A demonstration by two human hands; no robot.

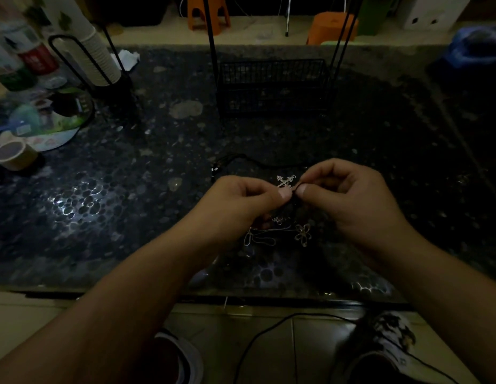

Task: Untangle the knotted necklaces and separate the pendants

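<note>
My left hand point(241, 200) and my right hand point(349, 195) meet above the dark pebbled table point(130, 203), thumbs and forefingers pinching the same black cord knot point(294, 194). A silver cross pendant point(285, 180) shows just behind the fingertips. The black cord point(257, 161) loops away toward the far side. Below my hands lie a silver flower pendant point(302, 234) and a thin silver chain point(262, 238) in loose loops on the table. Where the cord runs under my palms is hidden.
A black wire basket point(271, 87) stands behind my hands. At the far left are a cup stack in a black holder point(97, 59), bottles, a round tray point(47, 120) and a tape roll point(15, 155). The table's front edge point(241, 299) is near my feet.
</note>
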